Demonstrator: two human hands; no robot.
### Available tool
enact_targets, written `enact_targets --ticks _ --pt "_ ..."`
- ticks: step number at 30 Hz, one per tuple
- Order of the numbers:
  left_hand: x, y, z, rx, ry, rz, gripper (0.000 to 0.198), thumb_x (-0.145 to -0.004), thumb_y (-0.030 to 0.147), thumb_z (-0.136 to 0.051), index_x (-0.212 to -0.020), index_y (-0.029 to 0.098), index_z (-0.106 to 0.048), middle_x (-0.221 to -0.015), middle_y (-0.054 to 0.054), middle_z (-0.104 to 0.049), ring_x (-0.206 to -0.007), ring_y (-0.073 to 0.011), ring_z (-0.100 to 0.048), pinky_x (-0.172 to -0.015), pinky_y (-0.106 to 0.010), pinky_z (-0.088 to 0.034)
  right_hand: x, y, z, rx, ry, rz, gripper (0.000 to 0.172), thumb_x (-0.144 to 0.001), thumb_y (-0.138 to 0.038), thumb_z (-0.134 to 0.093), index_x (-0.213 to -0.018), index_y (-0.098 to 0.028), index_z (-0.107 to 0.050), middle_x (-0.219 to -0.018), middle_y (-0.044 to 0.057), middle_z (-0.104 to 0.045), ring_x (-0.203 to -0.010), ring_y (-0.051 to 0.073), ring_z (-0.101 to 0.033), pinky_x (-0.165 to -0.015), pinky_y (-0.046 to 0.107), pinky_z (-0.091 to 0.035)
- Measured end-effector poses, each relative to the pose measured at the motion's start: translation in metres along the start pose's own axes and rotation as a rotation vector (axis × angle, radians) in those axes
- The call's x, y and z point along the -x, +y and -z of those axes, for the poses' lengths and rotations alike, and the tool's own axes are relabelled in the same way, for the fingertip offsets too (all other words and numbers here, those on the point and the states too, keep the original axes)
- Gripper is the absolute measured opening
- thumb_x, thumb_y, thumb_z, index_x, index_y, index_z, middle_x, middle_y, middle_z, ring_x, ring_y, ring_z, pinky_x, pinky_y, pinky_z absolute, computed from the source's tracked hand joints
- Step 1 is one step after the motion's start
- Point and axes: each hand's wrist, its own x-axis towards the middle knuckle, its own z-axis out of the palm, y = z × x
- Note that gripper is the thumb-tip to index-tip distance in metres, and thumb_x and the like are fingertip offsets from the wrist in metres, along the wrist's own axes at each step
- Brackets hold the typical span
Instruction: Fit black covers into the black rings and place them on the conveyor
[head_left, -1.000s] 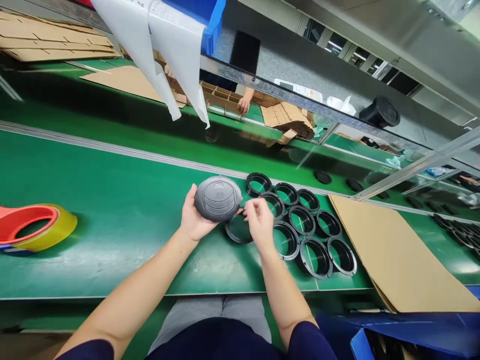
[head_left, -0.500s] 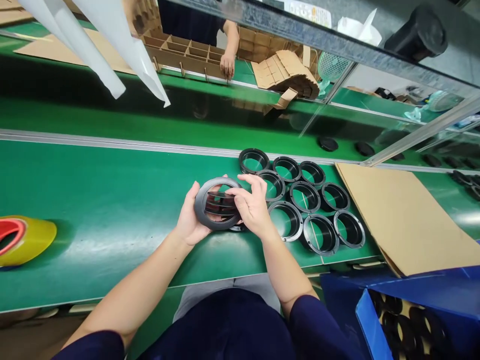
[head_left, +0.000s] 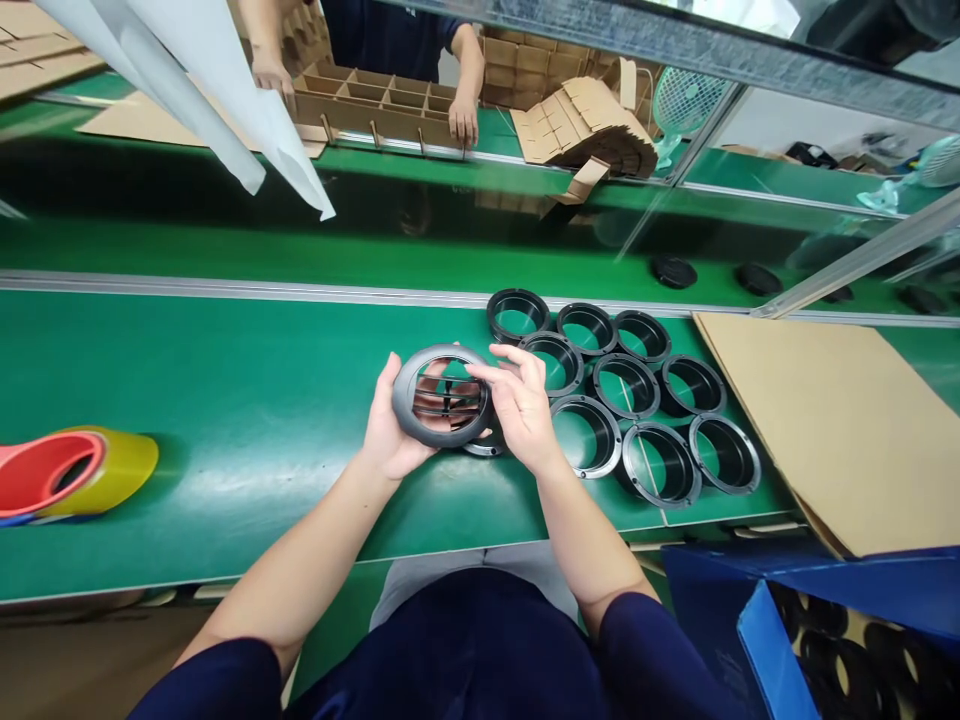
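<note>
A round black air vent (head_left: 406, 393) with a smooth ring and thin cross slats is tilted up over the bench. My left hand (head_left: 384, 425) is closed around its left side and underside, fingers showing through the opening. My right hand (head_left: 523, 405) is at its right side, index fingertip touching the upper right rim, other fingers spread. Between the slats a dark upright bar shows. Beneath the vent, partly hidden, lies a black ring (head_left: 486, 447). Just right of my right hand stand several open black ring housings (head_left: 626, 385) grouped on the green bench.
A yellow tape roll (head_left: 135, 475) sits at left. Cardboard sheets (head_left: 832, 430) lie at right, above a blue bin (head_left: 720, 600) of black rings. Behind the glass, another person's hands (head_left: 463, 120) touch a cardboard divider (head_left: 382, 95). White sheets (head_left: 217, 100) hang at upper left.
The vent's slats, broad and dark before, now appear thin and edge-on, with the upright bar visible. My right index finger has moved from the slats to the rim. The view has shifted slightly.
</note>
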Motion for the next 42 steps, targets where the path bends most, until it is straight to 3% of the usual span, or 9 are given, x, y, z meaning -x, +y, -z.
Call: enact_targets --ticks 5,10,14,18,23,27,31,34,42 --pt "0.002 0.001 -0.002 0.03 0.059 -0.022 0.065 -0.101 0.067 -0.036 -0.139 0.02 -0.061 -0.126 -0.017 -0.071 -0.119 -0.0406 -0.067 -0.101 -0.067 -0.052 0.002 -0.003 -0.001 0.053 -0.012 0.059 0.045 -0.112 -0.045 -0.034 -0.132 -0.027 -0.07 -0.138 0.009 -0.054 -0.134 0.025 -0.044 -0.111 0.045 -0.048" --pt "0.001 0.004 -0.003 0.051 0.125 -0.044 0.062 -0.102 0.064 -0.037 -0.126 0.015 -0.068 -0.121 -0.017 -0.073 -0.12 -0.0392 -0.067 -0.103 -0.062 -0.054 0.003 -0.001 -0.006 0.22 -0.057 0.171 0.06 -0.111 -0.058 -0.025 -0.142 -0.025 -0.064 -0.147 0.012 -0.047 -0.139 0.027 -0.042 -0.116 0.048 -0.044" --pt "-0.001 0.004 -0.006 0.052 0.196 -0.143 0.063 -0.104 0.059 -0.034 -0.117 0.011 -0.072 -0.12 -0.016 -0.074 -0.125 -0.0334 -0.065 -0.107 -0.047 -0.055 0.006 0.003 -0.013 0.455 -0.241 0.344 0.064 -0.094 -0.075 -0.059 -0.139 -0.029 -0.066 -0.159 0.01 -0.04 -0.15 0.035 -0.028 -0.125 0.056 -0.03" --pt "0.002 -0.003 -0.009 0.017 0.174 -0.114 0.063 -0.103 0.061 -0.037 -0.123 0.012 -0.071 -0.121 -0.014 -0.075 -0.128 -0.0322 -0.064 -0.111 -0.045 -0.053 0.007 0.003 -0.016 0.518 -0.298 0.287 0.091 -0.08 -0.081 -0.072 -0.149 -0.025 -0.055 -0.167 0.015 -0.024 -0.155 0.04 -0.02 -0.126 0.062 -0.023" --pt "0.007 -0.01 -0.007 -0.014 0.086 -0.11 0.06 -0.104 0.058 -0.04 -0.131 0.013 -0.069 -0.118 -0.013 -0.076 -0.13 -0.0325 -0.062 -0.116 -0.047 -0.048 0.007 0.002 -0.015 0.451 -0.344 0.256 0.115 -0.079 -0.084 -0.069 -0.162 -0.015 -0.03 -0.17 0.023 -0.004 -0.157 0.041 -0.013 -0.126 0.065 -0.018" --pt "0.009 -0.008 -0.005 -0.011 0.054 -0.113 0.057 -0.104 0.056 -0.04 -0.127 0.013 -0.07 -0.118 -0.013 -0.076 -0.127 -0.0319 -0.064 -0.114 -0.047 -0.049 0.008 0.001 -0.016 0.39 -0.286 0.26 0.102 -0.085 -0.08 -0.064 -0.161 -0.019 -0.033 -0.169 0.019 -0.013 -0.155 0.04 -0.02 -0.125 0.063 -0.024" --pt "0.011 -0.006 -0.005 -0.019 0.03 -0.13 0.056 -0.103 0.057 -0.04 -0.128 0.016 -0.07 -0.12 -0.011 -0.075 -0.123 -0.032 -0.067 -0.11 -0.048 -0.052 0.009 -0.002 -0.016 0.33 -0.095 0.242 0.066 -0.098 -0.066 -0.053 -0.15 -0.025 -0.052 -0.159 0.012 -0.035 -0.147 0.036 -0.035 -0.123 0.058 -0.032" --pt "0.011 -0.003 -0.005 -0.037 0.056 -0.147 0.057 -0.103 0.057 -0.041 -0.129 0.016 -0.07 -0.119 -0.011 -0.076 -0.12 -0.0316 -0.068 -0.108 -0.046 -0.054 0.01 -0.003 -0.018 0.314 -0.026 0.228 0.046 -0.105 -0.052 -0.044 -0.138 -0.028 -0.064 -0.155 0.009 -0.04 -0.144 0.033 -0.036 -0.122 0.056 -0.033" --pt "0.009 -0.001 -0.008 -0.096 0.14 -0.15 0.058 -0.104 0.055 -0.037 -0.134 0.015 -0.066 -0.121 -0.012 -0.075 -0.123 -0.0306 -0.066 -0.111 -0.046 -0.052 0.009 0.0 -0.017 0.352 -0.101 0.129 0.04 -0.111 -0.04 -0.038 -0.134 -0.028 -0.068 -0.153 0.007 -0.041 -0.147 0.029 -0.03 -0.123 0.052 -0.033"
